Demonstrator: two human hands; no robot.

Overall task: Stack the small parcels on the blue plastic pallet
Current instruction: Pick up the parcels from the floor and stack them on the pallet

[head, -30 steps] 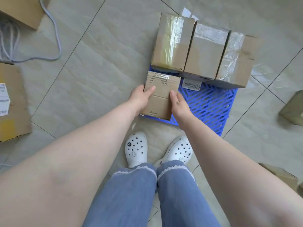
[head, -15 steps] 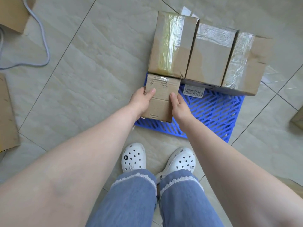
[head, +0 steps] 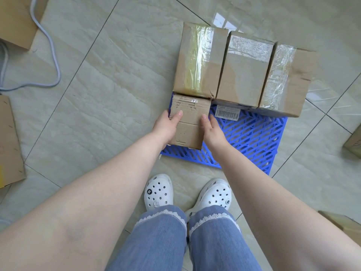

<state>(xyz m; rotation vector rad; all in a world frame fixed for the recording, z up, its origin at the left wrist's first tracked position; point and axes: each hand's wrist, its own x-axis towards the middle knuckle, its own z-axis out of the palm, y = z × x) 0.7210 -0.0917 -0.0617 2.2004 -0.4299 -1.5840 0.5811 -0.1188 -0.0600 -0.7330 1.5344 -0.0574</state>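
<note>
While you stand at the near edge of the pallet (head: pixel 252 137), your left hand (head: pixel 166 127) grips the left side of the small box (head: pixel 190 122) with its thumb curled over the top, and your right hand (head: pixel 212 130) presses flat against the right side, fingers straight. That box sits on the near left corner of the pallet, its far end touching the left one of three taped boxes (head: pixel 199 59) lined along the far edge.
</note>
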